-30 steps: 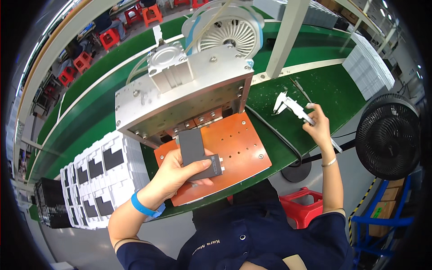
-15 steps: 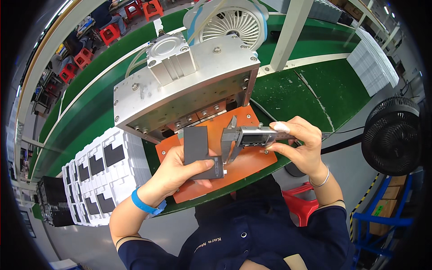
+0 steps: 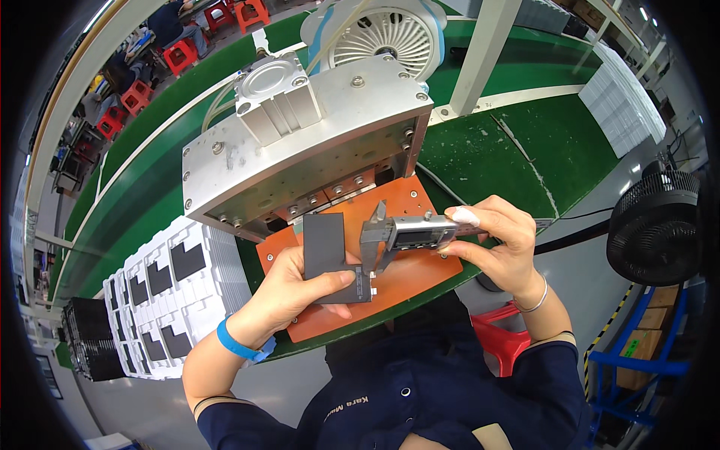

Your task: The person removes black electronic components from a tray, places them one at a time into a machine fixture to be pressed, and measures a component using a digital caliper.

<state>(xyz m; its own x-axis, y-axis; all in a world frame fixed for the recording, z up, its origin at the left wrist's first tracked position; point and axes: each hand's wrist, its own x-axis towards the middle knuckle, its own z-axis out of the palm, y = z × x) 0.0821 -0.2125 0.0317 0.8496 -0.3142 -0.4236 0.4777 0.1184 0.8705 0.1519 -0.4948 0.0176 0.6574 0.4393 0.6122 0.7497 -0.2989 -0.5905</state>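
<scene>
My left hand (image 3: 289, 289) grips a flat black L-shaped battery (image 3: 324, 244), its thumb pressed on the lower part near a printed patch. Small light-coloured tabs stick out at the battery's right edge. Between the thumb and fingers of my right hand (image 3: 501, 236) is a digital caliper (image 3: 416, 234) with a small display. Its jaws point left and lie right at the battery's lower right part; I cannot tell whether they touch it. Both hands are above an orange plate (image 3: 412, 268) at the foot of a metal press (image 3: 307, 142).
White trays (image 3: 217, 262) holding black L-shaped pieces are stacked at the left, beside a black stack (image 3: 91, 337). A white fan (image 3: 386, 45) stands behind the press. White sheets (image 3: 622, 105) are piled at the far right, above a black fan (image 3: 652, 225). A red stool (image 3: 501, 341) is below the bench.
The caliper has shifted slightly left, bringing its jaws closer to the battery. My left hand keeps its grip on the battery, which has barely moved.
</scene>
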